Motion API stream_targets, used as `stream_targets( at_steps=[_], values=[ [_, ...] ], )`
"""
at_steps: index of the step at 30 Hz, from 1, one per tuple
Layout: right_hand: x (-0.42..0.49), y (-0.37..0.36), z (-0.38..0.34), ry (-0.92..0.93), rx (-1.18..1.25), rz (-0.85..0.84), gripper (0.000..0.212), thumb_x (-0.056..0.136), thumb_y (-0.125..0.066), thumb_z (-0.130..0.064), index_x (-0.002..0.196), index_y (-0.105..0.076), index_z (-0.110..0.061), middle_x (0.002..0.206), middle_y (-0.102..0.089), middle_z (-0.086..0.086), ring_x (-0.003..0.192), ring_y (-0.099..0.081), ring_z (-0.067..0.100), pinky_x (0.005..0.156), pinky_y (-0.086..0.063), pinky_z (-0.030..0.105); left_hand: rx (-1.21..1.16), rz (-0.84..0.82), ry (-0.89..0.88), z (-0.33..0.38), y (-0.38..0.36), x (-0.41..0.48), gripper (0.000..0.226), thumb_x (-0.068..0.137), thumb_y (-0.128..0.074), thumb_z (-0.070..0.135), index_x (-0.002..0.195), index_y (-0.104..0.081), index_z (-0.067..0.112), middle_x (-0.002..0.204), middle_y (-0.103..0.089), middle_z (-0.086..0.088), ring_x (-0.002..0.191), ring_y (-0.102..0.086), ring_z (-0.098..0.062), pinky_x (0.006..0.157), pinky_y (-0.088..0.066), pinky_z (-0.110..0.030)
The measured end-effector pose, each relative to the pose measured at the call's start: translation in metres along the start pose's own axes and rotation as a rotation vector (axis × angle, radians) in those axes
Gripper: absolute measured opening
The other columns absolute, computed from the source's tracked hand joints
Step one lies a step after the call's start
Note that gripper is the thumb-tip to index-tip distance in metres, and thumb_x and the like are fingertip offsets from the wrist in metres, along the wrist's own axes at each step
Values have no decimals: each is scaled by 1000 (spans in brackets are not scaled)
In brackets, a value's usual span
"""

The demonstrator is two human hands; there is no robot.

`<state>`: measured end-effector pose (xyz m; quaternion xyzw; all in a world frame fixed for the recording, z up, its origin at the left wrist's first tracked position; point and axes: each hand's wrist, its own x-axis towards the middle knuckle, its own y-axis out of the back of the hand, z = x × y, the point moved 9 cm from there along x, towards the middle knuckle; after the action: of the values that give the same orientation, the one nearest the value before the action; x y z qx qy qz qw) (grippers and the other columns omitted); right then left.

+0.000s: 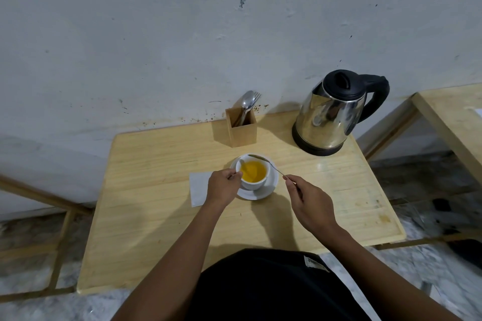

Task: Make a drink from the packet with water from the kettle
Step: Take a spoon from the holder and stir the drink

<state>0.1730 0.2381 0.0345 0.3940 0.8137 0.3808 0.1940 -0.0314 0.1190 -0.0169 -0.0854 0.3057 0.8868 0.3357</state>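
Black shirt point(260, 292) in the foreground, a person's left hand point(223, 183) grips the full white cup point(252, 184) on its saucer point(271, 187) mid-table while the right hand point(310, 203) pinches a thin spoon point(271, 164) over the rim; fragile, probably hot china, safest taken by its handle.

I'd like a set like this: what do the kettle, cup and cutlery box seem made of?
Kettle: polished metal, probably steel, mirroring the room; its black parts look plastic. Cup: glossy white, likely ceramic. Cutlery box: pale matte wood.
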Motion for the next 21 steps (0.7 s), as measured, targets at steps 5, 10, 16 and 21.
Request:
stream_targets(
  at_steps=[5,10,16,21],
  values=[
    [-4,-4,2,3,-14,-7,26,101,-46,-37,116,-66,-29,62,-53,-20,61,-50,1,54,-31,16,-9,-2,-6,2,0,-1,15,90,-60,24,88,-71,14,82,-66,-3,82,-60,-17,74,-44,-29],
    [-5,-6,15,-127,202,-29,25,102,-42,-34,100,-66,-28,67,-63,-8,68,-59,5,60,-41,30,-18,6,1,1,0,-2,22,90,-60,22,98,-72,5,83,-64,-2,82,-58,-15,75,-44,-29],
    [0,-16,57,-370,535,17,23,102,-40,-20,98,-62,-15,81,-60,0,72,-52,15,67,-42,35,-29,14,0,1,0,0,24,90,-61,22,103,-72,5,85,-65,0,83,-58,-14,75,-43,-26],
    [10,-38,84,-447,465,-1,22,102,-38,-20,97,-57,-9,75,-54,0,68,-50,19,59,-38,32,-33,17,1,-2,-1,0,20,90,-61,24,94,-74,9,82,-69,-2,78,-60,-14,63,-43,-21]
  ],
)
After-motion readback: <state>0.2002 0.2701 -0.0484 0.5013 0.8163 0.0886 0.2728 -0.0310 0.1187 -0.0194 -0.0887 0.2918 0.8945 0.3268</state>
